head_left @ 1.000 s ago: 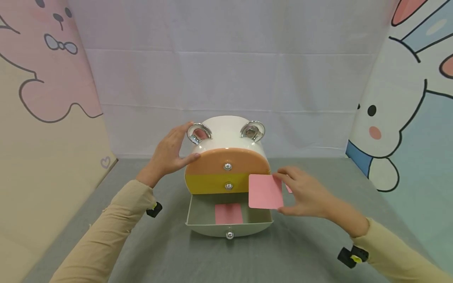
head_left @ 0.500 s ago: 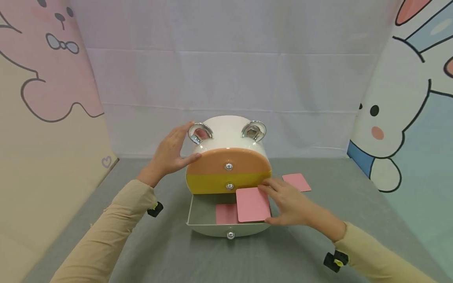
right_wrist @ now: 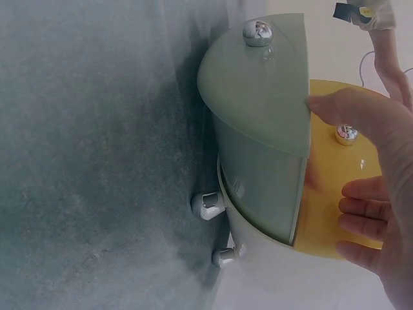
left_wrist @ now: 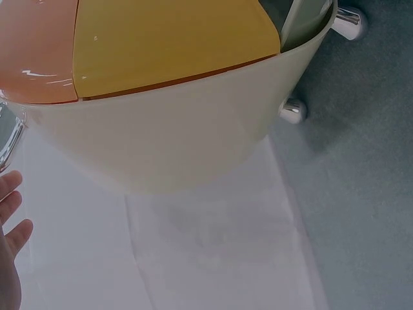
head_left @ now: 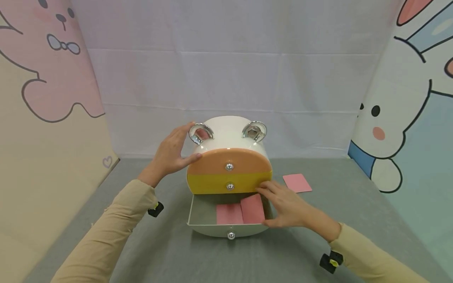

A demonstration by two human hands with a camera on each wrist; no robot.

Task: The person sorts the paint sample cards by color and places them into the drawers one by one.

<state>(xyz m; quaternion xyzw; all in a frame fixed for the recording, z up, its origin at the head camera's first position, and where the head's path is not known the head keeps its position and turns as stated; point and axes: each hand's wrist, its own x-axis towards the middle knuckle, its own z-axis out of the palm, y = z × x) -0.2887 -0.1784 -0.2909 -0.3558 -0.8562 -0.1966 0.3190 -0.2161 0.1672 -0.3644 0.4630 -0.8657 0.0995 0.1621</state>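
Observation:
A small white drawer cabinet (head_left: 226, 133) with silver ears stands on the table. Its orange drawer (head_left: 209, 162) and yellow drawer (head_left: 209, 183) are closed, while the green bottom drawer (head_left: 201, 212) is pulled out. Inside lie two pink cards: a flat one (head_left: 228, 214) on the left, and a slanted one (head_left: 253, 210) on the right that meets its edge. My left hand (head_left: 170, 153) rests against the cabinet's upper left side, thumb at the orange front, fingers by the left ear. Over the green drawer's right edge is my right hand (head_left: 288, 204), thumb and fingers apart, holding nothing.
Another pink card (head_left: 297, 183) lies on the grey tabletop (head_left: 152, 251) right of the cabinet. Behind hangs a white cloth backdrop (head_left: 226, 70). Panels with cartoon animals, such as the rabbit panel (head_left: 417, 157), stand at both sides.
My right hand has carried a pink card left and down into the green drawer and let it go beside the other card. The left hand stays in place.

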